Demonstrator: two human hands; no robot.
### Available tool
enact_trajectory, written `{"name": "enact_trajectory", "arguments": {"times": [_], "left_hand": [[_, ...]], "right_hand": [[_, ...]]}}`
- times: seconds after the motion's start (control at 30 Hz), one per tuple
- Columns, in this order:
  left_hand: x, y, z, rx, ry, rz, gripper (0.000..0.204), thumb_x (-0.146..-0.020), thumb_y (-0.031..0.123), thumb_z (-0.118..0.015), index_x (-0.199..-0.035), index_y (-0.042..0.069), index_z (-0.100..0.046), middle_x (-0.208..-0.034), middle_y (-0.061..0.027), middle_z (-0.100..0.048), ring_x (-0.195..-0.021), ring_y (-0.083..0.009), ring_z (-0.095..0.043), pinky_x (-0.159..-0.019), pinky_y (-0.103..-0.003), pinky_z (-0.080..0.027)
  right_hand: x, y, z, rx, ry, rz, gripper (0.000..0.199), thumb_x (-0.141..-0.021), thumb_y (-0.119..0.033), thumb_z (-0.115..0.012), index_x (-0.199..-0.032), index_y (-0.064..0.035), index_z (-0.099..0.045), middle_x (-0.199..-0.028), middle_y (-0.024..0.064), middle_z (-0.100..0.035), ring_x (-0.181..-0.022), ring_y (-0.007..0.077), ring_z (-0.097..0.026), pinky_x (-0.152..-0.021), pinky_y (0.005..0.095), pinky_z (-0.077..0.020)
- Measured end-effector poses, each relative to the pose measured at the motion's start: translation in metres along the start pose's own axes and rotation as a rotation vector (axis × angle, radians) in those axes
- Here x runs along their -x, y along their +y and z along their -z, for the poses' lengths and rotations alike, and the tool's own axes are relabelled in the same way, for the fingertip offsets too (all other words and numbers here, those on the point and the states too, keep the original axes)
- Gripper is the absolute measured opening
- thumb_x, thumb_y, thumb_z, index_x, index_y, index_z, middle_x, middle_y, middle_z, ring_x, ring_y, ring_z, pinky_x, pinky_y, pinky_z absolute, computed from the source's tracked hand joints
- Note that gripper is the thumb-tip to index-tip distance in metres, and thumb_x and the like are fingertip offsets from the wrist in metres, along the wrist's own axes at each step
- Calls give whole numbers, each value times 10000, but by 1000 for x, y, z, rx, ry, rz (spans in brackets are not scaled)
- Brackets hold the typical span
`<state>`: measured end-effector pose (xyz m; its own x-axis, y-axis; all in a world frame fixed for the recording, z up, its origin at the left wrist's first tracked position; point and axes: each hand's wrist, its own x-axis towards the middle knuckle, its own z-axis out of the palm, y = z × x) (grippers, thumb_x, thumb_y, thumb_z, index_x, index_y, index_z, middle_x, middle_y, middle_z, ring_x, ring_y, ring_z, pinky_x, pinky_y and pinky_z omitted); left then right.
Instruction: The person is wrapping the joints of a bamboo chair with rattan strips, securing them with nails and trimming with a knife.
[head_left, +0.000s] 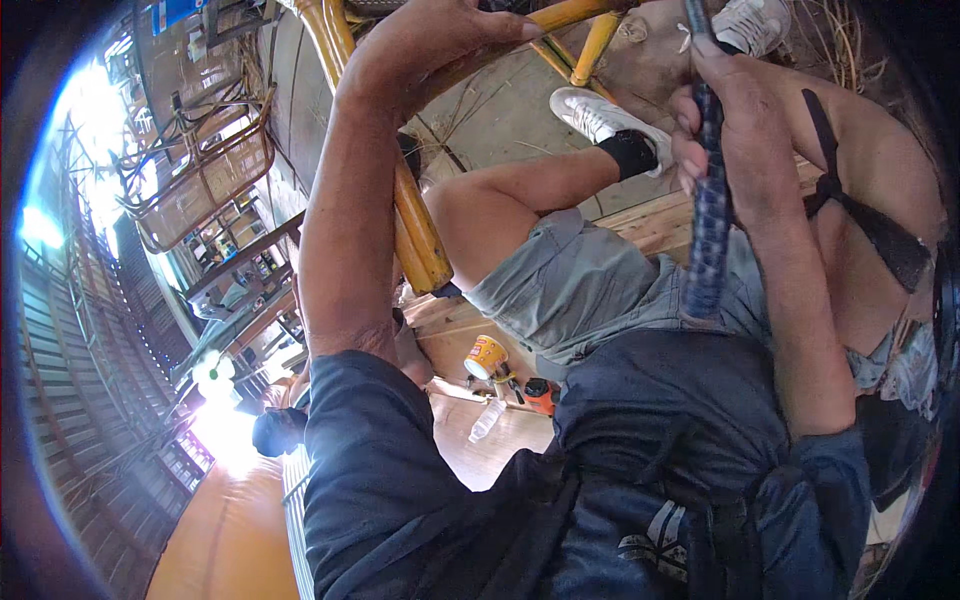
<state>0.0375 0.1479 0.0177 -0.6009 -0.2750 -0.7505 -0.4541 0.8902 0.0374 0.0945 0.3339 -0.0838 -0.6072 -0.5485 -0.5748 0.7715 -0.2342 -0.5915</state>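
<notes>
At the top, my left hand [435, 40] closes over a yellow-brown pole [570, 13] of a glossy frame that looks like bamboo or rattan. Its thumb lies along the pole, while most of its fingers are hidden. A thicker yellow pole [415, 230] of similar look comes down past my left forearm and ends near my knee. My right hand [745, 130] is wrapped round the dark, scaly-textured grip [707, 240] of a long tool. The tool stands nearly upright in view, and its upper end runs out of the picture, so its kind does not show.
Beside my seat are a yellow paper cup [486, 356], a clear plastic bottle [488, 420] and an orange-and-black object [541, 394]. Rattan chairs [190, 190] stand at the left. Thin strips [840, 50] litter the floor. Another person's dark cap [277, 432] shows at lower left.
</notes>
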Motion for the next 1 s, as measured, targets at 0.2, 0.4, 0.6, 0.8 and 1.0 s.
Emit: {"name": "enact_trajectory", "arguments": {"times": [0.2, 0.4, 0.6, 0.8, 1.0], "left_hand": [[-5, -30, -13, 426, 31, -918, 362, -803, 175, -621, -1089, -35, -547, -876, -47, -583, -816, -132, -510, -777, -271, -424], [-9, -15, -6, 255, 9, -270, 380, -793, 141, -643, -1120, -22, -541, -944, -34, -578, -858, -135, -503, -815, -260, -409], [-9, -25, -5, 272, 21, -304, 363, -792, 142, -642, -1092, -37, -547, -926, -23, -566, -837, -120, -493, -793, -253, -414], [-2, -16, -11, 399, -10, -299, 313, -793, 140, -632, -1049, -29, -568, -879, -15, -563, -806, -107, -488, -752, -238, -419], [-10, -8, -12, 103, -13, -128, 327, -792, 176, -639, -1033, -34, -568, -822, -23, -570, -747, -115, -486, -710, -258, -423]], "right_hand": [[2, -7, 6, 48, -61, -75, 327, -919, -377, -463, -787, -78, -484, -543, -8, -443, -352, 79, -432, -322, 215, -391], [2, -5, 5, -128, 68, 31, 317, -914, -388, -465, -806, -90, -482, -547, -8, -456, -339, 79, -420, -310, 216, -378], [3, -8, 6, -36, 38, -127, 346, -921, -351, -449, -767, -46, -504, -570, 8, -479, -369, 82, -452, -315, 214, -345], [6, -3, 3, 57, -108, -115, 331, -922, -354, -446, -765, -64, -482, -567, 3, -476, -370, 80, -450, -315, 227, -355], [5, 6, 2, 23, -146, -174, 315, -917, -344, -457, -789, -58, -487, -561, 10, -475, -365, 92, -448, -319, 237, -335]]}}
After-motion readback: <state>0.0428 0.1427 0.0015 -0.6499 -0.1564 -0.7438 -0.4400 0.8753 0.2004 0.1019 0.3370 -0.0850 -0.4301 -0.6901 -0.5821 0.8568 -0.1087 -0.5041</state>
